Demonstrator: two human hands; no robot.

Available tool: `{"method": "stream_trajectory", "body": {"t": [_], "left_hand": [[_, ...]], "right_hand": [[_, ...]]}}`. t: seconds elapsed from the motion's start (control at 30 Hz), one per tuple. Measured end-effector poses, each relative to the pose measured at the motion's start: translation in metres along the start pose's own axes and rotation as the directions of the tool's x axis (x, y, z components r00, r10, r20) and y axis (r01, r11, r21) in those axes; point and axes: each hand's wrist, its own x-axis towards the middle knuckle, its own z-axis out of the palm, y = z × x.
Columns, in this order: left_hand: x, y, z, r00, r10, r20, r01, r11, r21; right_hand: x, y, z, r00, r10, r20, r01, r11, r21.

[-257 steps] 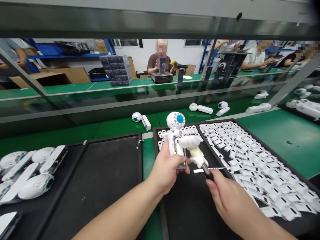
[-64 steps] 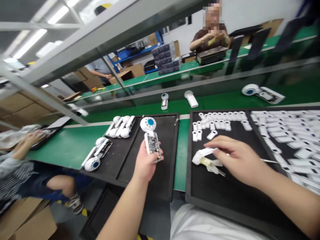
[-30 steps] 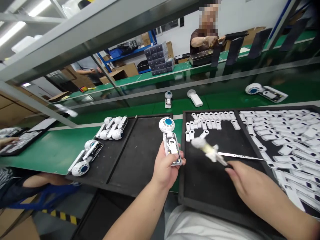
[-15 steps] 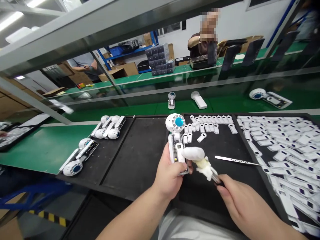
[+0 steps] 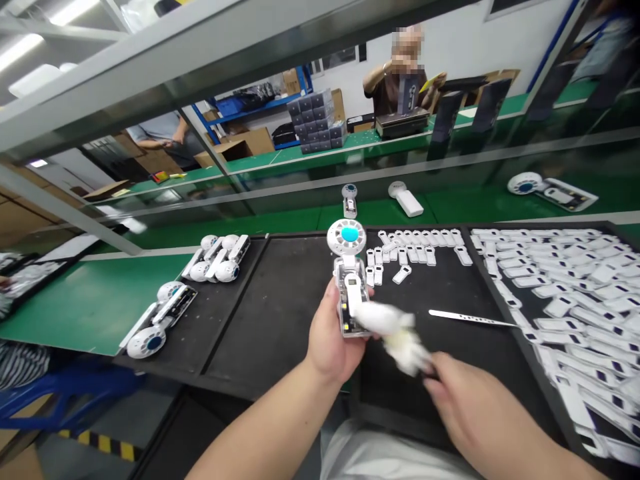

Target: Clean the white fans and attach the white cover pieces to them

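My left hand is closed around the lower body of a white handheld device with a round, blue-centred head. The device stands nearly upright, its open body showing a circuit board and a white inner strip with a small dark window. In my right hand is the thin handle of a stick with a white padded tip, wrapped in pale yellowish-white material and smeared by motion. This tip overlaps the lower right of the device body; whether they touch I cannot tell. Tweezers lie on the black mat beyond my right hand.
White strips with dark windows cover the right tray, and more stand in rows behind the device. Similar devices lie at left and on the green ledge. A metal beam crosses above. Co-workers are at the far bench.
The device has tilted and shifted slightly left, its open face turned more toward me. The padded tip has moved a little left and down with my right hand. Both grips stay closed.
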Motion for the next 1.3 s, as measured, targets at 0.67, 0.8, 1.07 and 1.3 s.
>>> {"method": "stream_trajectory", "body": {"t": [0.67,0.8,1.07,1.3], "left_hand": [[0.160,0.169,-0.073,0.831,0.528,-0.175,0.033,0.267,0.963],[0.129,0.190,-0.131,0.720,0.625,-0.303,0.349,0.052,0.936],[0.103,0.210,-0.184,0.632,0.645,-0.429,0.653,-0.146,0.744],[0.080,0.231,-0.200,0.672,0.667,-0.321,0.593,-0.225,0.773]], "right_hand": [[0.160,0.063,-0.025,0.995,0.098,0.037,-0.077,0.926,-0.370],[0.210,0.077,-0.013,0.998,0.052,0.018,-0.041,0.921,-0.388],[0.230,0.076,-0.007,0.997,-0.039,0.062,0.059,0.927,-0.371],[0.170,0.087,-0.021,0.993,-0.115,0.003,0.112,0.967,-0.227]]}}
